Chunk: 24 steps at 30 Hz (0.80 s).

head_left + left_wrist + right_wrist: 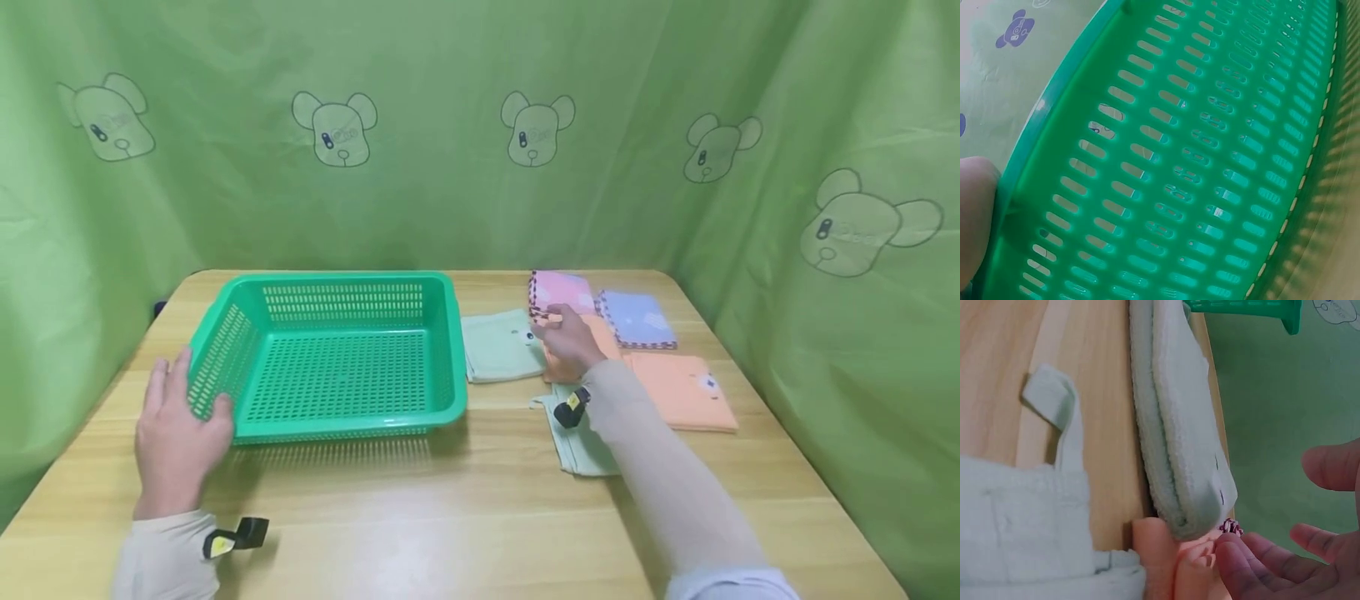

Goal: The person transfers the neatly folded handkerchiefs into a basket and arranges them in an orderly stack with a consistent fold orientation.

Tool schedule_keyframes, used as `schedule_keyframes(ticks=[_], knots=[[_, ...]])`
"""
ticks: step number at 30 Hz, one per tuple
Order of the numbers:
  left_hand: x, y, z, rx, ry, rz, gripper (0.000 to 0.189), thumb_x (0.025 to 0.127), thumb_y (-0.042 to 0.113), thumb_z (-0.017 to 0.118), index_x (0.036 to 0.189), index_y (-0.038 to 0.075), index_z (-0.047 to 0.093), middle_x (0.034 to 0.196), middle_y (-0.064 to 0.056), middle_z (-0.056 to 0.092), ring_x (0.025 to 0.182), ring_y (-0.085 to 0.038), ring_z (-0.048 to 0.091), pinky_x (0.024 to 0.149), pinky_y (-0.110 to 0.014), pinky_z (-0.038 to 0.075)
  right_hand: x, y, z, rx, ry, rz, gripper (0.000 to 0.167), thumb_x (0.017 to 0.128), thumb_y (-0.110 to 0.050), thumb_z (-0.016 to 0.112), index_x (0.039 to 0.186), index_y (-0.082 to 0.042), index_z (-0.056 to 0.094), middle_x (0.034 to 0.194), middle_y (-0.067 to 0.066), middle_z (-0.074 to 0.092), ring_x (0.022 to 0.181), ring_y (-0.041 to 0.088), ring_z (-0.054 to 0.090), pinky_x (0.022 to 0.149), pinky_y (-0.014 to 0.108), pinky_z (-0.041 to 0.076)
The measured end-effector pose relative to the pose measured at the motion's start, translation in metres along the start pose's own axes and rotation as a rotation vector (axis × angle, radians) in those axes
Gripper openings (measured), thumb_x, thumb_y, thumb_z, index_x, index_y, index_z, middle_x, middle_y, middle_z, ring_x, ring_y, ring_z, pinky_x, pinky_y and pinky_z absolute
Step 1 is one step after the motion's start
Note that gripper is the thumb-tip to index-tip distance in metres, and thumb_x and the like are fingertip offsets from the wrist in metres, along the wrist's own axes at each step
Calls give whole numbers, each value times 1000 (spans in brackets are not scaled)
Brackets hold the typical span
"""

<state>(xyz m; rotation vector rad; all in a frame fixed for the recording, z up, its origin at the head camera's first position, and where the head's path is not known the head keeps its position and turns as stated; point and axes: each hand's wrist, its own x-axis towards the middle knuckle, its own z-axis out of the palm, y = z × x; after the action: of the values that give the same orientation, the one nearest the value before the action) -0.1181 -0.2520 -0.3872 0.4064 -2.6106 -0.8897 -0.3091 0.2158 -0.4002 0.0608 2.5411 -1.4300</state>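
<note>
A green plastic basket (453, 358) with slotted walls stands on the left of the table, and nothing lies in it. My left hand (180, 429) is at its near left corner, fingers straight along the side; the left wrist view shows part of that hand against the rim (1035, 115). Over the folded orange towel (603, 333) is my right hand (566, 337), beside a folded pale green towel (498, 346). In the right wrist view its thumb (1332, 465) stands apart from the fingers, with no towel between them. The fingertips are close to the orange towel; contact is unclear.
Behind lie a pink towel (562, 290) and a blue towel (637, 318) with checked edging. Another orange towel (675, 392) is at the right, and a second pale green towel (585, 450) lies partly under the right forearm. Green curtains (442, 208) surround the table.
</note>
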Motion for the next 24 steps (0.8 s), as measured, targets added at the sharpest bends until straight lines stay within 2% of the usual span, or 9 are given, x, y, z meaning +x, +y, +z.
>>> schedule_keyframes(ticks=[2,9,12,16,19,21,23,24], knots=[[0,-1,1,-3,5,7,71,95,22,51,155,11,15,159,-26,6,136,-59,14,103,-75,14,1,0,1,3,3,11,67,98,-31,55,152,-12,21,149,20,36,133,40,37,105,59,34],[-1,-3,0,-6,8,9,68,96,24,50,155,11,18,159,-25,8,135,-59,15,103,-75,14,6,-3,2,21,-22,46,68,98,-34,56,153,-16,21,154,15,29,137,41,31,91,69,40],[-1,-3,-1,-1,-1,7,68,96,24,49,155,11,17,159,-24,7,135,-60,15,103,-75,13,7,-6,3,-16,-22,55,66,98,-34,55,152,-15,23,155,15,28,137,41,30,97,68,36],[-1,-3,-2,-4,-5,10,68,96,24,49,155,11,16,159,-25,7,135,-60,14,103,-75,12,9,-6,5,14,-46,96,66,97,-32,55,153,-15,23,157,14,24,140,42,25,96,67,38],[-2,-2,-2,-9,-3,17,68,96,23,49,155,11,17,159,-25,8,135,-59,15,104,-74,12,10,-5,8,26,-51,134,65,97,-28,57,152,-15,26,156,13,26,139,40,27,90,63,46],[-2,-2,-2,-11,1,23,68,96,23,50,155,10,18,159,-25,9,135,-59,17,104,-74,13,11,-5,10,-23,-38,134,62,96,-26,57,150,-13,30,153,14,32,135,38,34,89,58,49],[-3,-1,-2,-13,5,31,67,96,23,50,154,9,19,158,-25,11,135,-59,19,104,-73,14,12,-5,11,-82,-24,120,59,95,-26,57,148,-11,33,148,16,37,126,35,43,83,53,54],[-2,0,-2,-12,8,36,67,96,23,50,154,9,19,158,-25,12,134,-59,20,104,-73,14,13,-5,11,-98,-20,111,58,95,-25,56,147,-10,34,146,18,39,116,35,51,77,52,56]])
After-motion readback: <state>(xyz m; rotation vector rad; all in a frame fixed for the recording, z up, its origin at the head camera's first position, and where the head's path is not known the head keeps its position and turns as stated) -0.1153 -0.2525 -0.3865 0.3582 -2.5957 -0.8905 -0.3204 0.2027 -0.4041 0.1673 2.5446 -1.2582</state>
